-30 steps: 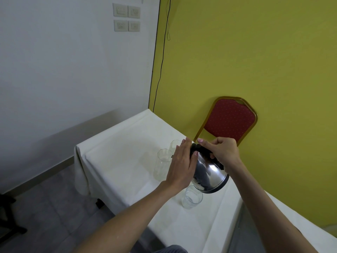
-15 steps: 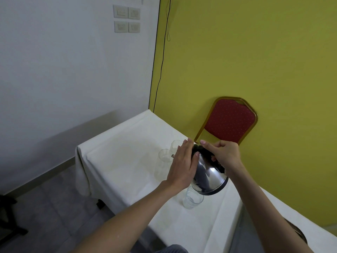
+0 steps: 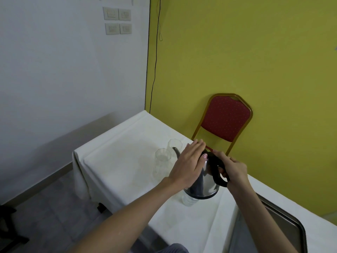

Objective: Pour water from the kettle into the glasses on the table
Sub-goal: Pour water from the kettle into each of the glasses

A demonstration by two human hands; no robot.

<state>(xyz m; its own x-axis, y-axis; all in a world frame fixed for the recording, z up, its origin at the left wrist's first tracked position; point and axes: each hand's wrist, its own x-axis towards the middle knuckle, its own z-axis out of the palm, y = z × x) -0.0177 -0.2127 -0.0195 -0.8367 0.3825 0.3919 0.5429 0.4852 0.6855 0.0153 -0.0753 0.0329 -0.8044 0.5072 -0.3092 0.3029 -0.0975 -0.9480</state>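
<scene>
A shiny steel kettle [image 3: 205, 183] with a black handle hangs above the white-clothed table [image 3: 127, 161]. My right hand [image 3: 232, 170] grips the black handle. My left hand [image 3: 187, 163] lies flat against the kettle's lid and left side, fingers together. The spout points left toward a tall clear glass [image 3: 162, 164]. A second clear glass [image 3: 175, 145] stands just behind it. A third short glass [image 3: 188, 200] with some water sits under the kettle's base, mostly hidden.
A red padded chair [image 3: 226, 119] with a gold frame stands against the yellow wall behind the table. A metal chair back [image 3: 284, 221] sits at the lower right. The table's left edge drops to grey floor.
The kettle has tilted back toward upright and its spout now shows by the tall glass. Both hands stayed on it.
</scene>
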